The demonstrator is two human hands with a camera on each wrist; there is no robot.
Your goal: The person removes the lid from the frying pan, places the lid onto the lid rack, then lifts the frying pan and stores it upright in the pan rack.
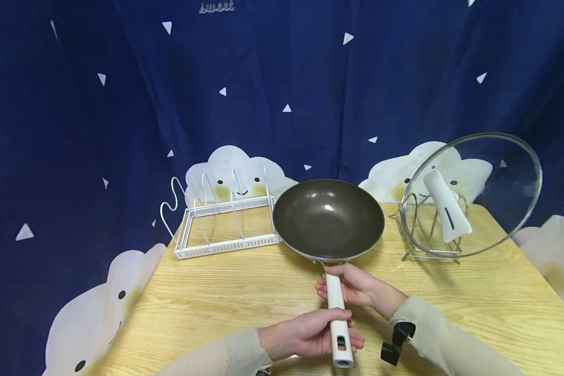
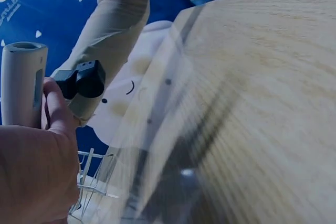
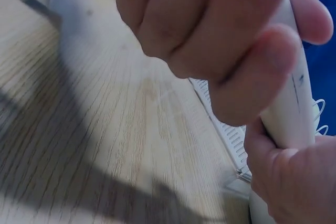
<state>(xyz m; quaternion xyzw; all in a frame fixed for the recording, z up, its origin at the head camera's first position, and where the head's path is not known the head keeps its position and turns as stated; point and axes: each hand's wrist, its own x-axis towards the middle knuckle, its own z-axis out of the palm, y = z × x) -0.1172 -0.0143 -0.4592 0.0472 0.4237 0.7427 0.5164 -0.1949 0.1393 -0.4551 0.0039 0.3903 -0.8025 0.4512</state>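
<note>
A dark frying pan (image 1: 329,219) with a pale handle (image 1: 340,334) is held above the table in the head view. The left hand (image 1: 310,331) grips the lower handle, thumb across its top and fingers beneath. Nearer the pan, the right hand (image 1: 357,286) holds the upper handle from the right side. In the left wrist view the left hand (image 2: 39,166) wraps the handle (image 2: 21,85) close to its end. The right wrist view shows the right hand's curled fingers (image 3: 194,24) at the handle (image 3: 289,108), with the left hand (image 3: 294,182) below them.
A white wire rack (image 1: 227,245) stands on the wooden table (image 1: 207,303) left of the pan. At the right, a glass lid (image 1: 498,209) with a white handle (image 1: 446,206) stands in a metal wire rack (image 1: 432,255). A dark blue curtain (image 1: 263,62) hangs behind.
</note>
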